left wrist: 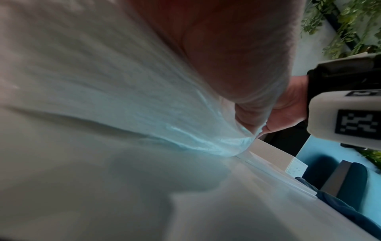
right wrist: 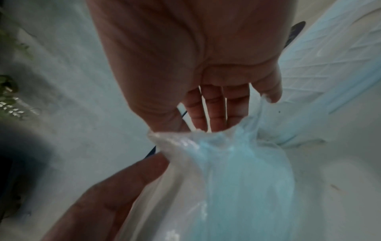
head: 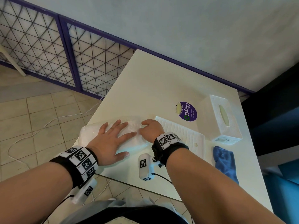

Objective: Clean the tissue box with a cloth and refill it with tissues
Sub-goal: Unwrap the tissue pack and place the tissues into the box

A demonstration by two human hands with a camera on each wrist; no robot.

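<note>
Left hand should press flat, fingers spread, pinning the tissue pack at the bench's left edge while right hand pinches and tears its wrapper.

A white table carries a tissue pack, ribbed panel, tissue box, blue cloth and purple sticker.

White table, beige tiled floor, pale wall.
</note>
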